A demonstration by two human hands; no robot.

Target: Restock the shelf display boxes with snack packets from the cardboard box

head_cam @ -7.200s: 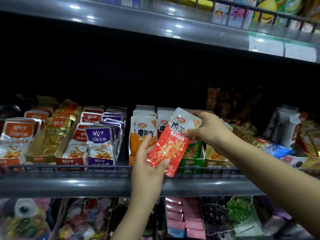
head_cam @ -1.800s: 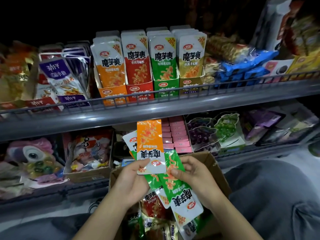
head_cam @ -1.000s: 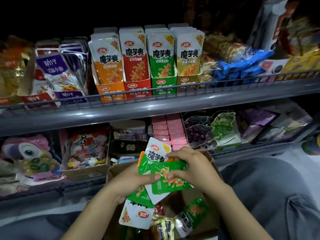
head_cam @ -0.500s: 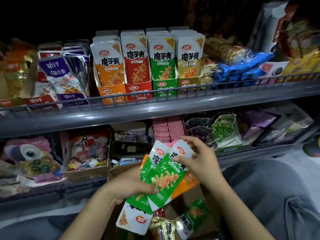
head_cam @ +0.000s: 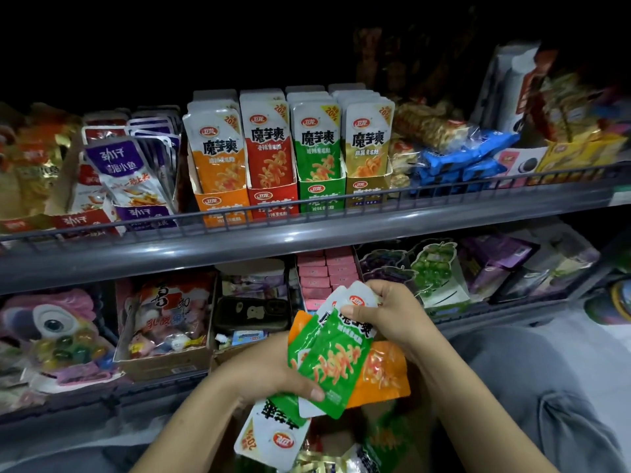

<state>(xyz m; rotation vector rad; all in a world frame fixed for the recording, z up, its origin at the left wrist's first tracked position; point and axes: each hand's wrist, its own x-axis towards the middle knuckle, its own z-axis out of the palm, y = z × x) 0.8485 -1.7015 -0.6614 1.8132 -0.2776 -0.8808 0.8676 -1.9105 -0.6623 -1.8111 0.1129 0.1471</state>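
- A fan of snack packets (head_cam: 336, 365) is held between both hands, low in the middle of the view, above the cardboard box (head_cam: 379, 418) and in front of the lower shelf (head_cam: 495, 317).
- The front packet is green with a white top; a second green one lies behind it to the left, an orange packet (head_cam: 384, 373) shows behind to the right, and one white-ended packet (head_cam: 273, 436) hangs upside down beneath the bunch.
- The left hand (head_cam: 269, 370) grasps the lower part of the bunch, its thumb lying across the bottom of the front green packet.
- The right hand (head_cam: 392, 315) pinches the white top of the front packets, thumb in front and fingers curled behind.
- More packets lie loose in the box below the hands; most of the box is hidden.
- On the upper shelf (head_cam: 273, 242), behind a wire rail, four display boxes stand side by side: orange display box (head_cam: 223, 206), red display box (head_cam: 273, 201), green display box (head_cam: 321, 196) and gold display box (head_cam: 367, 191), each packed with upright packets of its colour.
- Left of them lean purple packets (head_cam: 126, 172); right of them lie blue wrappers (head_cam: 467, 158).
- On the lower shelf a dark phone (head_cam: 252, 314) rests beside a stack of pink packs (head_cam: 324, 273).
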